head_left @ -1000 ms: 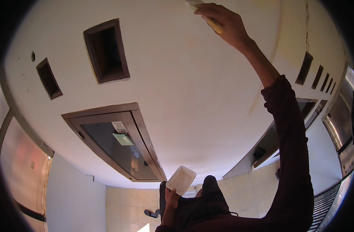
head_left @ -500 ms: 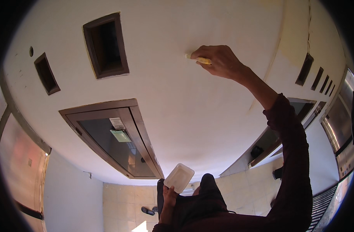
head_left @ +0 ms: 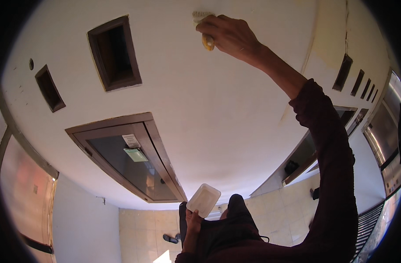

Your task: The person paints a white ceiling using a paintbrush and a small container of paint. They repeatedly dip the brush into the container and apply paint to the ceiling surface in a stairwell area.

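My right hand (head_left: 235,37) is raised high against the pale wall (head_left: 209,101), its fingers closed round a paintbrush (head_left: 208,42) with a yellowish handle. The brush's bristles point up and appear to touch the wall. Low down, near my lap, my left hand (head_left: 193,220) grips the edge of a white rectangular plastic tub (head_left: 203,200). The tub is tilted so its inside shows; a thin pale layer seems to lie in it, but I cannot tell how much.
A brown-framed window (head_left: 134,164) with a small green card is low on the left. Above it are a square framed opening (head_left: 116,52) and a smaller one (head_left: 50,88). A doorway (head_left: 312,147) stands right; slippers (head_left: 170,239) lie on the tiled floor (head_left: 139,228).
My right hand has moved up and slightly left along the wall, and the paintbrush has turned from sideways to bristles up. My left hand and the tub have stayed almost still.
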Demonstrator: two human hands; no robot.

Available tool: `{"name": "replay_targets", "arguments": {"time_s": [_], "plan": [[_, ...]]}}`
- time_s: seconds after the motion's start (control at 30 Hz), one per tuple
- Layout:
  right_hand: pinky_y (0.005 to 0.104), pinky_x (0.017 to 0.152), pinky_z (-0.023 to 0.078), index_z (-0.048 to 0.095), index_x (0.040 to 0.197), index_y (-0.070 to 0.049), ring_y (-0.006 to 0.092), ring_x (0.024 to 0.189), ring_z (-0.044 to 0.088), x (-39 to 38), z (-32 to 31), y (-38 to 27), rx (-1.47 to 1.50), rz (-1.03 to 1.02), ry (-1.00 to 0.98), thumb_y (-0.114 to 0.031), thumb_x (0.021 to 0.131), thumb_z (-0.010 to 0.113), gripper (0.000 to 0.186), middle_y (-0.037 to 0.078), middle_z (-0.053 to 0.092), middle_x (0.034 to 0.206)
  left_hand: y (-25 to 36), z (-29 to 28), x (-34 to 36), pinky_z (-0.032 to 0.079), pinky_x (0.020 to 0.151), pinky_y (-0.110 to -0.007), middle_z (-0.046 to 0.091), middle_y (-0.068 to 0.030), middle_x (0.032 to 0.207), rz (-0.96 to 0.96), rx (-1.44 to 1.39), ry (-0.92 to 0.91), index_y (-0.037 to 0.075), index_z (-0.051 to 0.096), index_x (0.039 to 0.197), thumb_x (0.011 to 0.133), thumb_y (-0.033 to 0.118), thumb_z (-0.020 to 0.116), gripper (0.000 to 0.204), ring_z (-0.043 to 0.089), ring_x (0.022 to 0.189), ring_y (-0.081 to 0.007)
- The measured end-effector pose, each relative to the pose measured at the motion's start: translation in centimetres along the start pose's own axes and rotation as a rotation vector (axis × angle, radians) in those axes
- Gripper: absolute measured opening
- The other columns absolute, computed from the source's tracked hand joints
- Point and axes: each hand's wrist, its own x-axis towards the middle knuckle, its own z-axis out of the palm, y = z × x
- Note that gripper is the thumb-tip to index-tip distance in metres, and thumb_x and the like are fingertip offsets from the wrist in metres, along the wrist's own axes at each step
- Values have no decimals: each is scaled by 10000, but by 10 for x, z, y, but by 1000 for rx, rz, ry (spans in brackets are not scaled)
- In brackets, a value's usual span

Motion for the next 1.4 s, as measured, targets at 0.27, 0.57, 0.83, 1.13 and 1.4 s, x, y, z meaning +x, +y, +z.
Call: {"name": "replay_targets", "arguments": {"time_s": [0.27,0.57,0.83,1.13,1.4], "plan": [[351,677,593,703,1052,-109,209,840,716,-40,5,-62,322,56,-323,-117,928,672,127,25,714,965,0,5,-2,603,954,-462,564,-111,1378,19,5,32,112,383,1465,1007,104,634,522,641,1222,-294],[468,781,563,698,999,-24,353,860,724,96,-26,53,205,224,-2,-194,951,678,178,165,744,897,-5,-11,0,597,977,-477,560,-119,1390,12,0,-25,114,372,1478,1009,92,627,534,634,1241,-299],[311,640,585,713,1055,-140,171,849,690,47,10,-13,-78,-54,37,-98,874,734,187,4,684,1004,-2,-1,0,603,969,-482,559,-118,1404,30,-17,9,114,374,1482,1010,106,641,543,632,1252,-304],[345,654,590,720,1045,-129,186,809,715,-16,10,-74,308,-3,-390,-113,931,653,134,11,713,959,-2,0,1,604,968,-479,557,-111,1406,44,-12,37,119,374,1476,1004,104,647,545,634,1246,-299],[431,806,566,719,1079,-23,302,890,725,81,-42,65,109,308,-191,-190,975,688,199,147,754,958,5,-4,-11,602,969,-478,555,-115,1411,32,-10,27,119,372,1481,1013,100,630,535,632,1252,-302]]}}
